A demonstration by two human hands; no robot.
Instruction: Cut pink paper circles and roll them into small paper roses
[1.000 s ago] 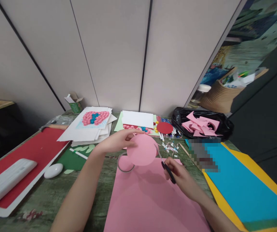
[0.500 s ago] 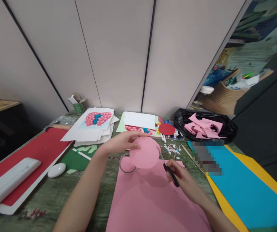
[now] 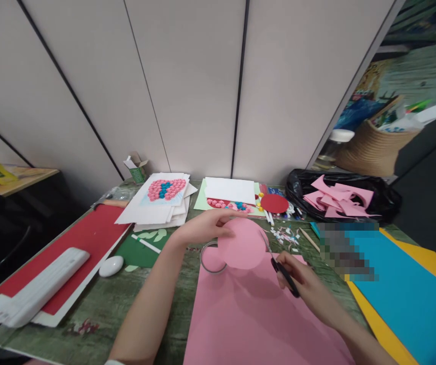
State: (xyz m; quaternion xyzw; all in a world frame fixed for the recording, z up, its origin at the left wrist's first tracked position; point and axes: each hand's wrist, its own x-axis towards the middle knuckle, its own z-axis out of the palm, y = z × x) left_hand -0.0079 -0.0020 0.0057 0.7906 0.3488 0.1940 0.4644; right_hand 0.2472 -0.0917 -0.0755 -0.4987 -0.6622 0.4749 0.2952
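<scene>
My left hand (image 3: 211,226) pinches the upper left edge of a round pink paper (image 3: 243,246), which it holds up above the table. In my right hand (image 3: 297,276) is a pair of black-handled scissors (image 3: 287,278); their blades lie along the right edge of the round paper. Beneath both hands spreads a large pink sheet (image 3: 233,319). A round ring-shaped item (image 3: 203,263) rests on the sheet's upper left corner, partly covered by the round paper.
Pink offcuts (image 3: 341,197) fill a black plastic bag (image 3: 296,182) at the back right. Blue card (image 3: 404,299) lies on the right. To the left are a white power strip (image 3: 46,286), a computer mouse (image 3: 111,265) and papers with a pink-and-blue heart (image 3: 167,189).
The whole view has shifted, so everything appears farther right. Both hands keep their hold, and the scissors stay at the round paper's right edge.
</scene>
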